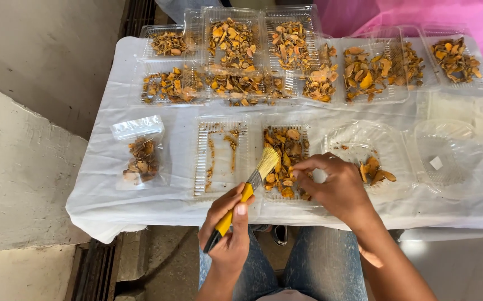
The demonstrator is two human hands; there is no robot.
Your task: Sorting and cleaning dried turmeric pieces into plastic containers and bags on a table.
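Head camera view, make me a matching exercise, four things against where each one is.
Things:
1. yellow-handled brush
2. small clear plastic bag of dried slices
3. nearly empty ribbed clear tray
4. clear round container with a few slices

Places:
A. far left on the white cloth
B. in the left hand
C. right of the right hand
D. left of the brush bristles

Pairs: 1-B, 2-A, 3-D, 4-C

Ahead of the left hand (227, 226), a nearly bare ribbed tray (221, 156) leaves low room. Left of it, bare tabletop (177, 195) runs to a small bag (141, 153). Beyond the right hand (333, 187), filled trays (286, 72) crowd the far edge; to its right lie shallow clear dishes (453, 156).
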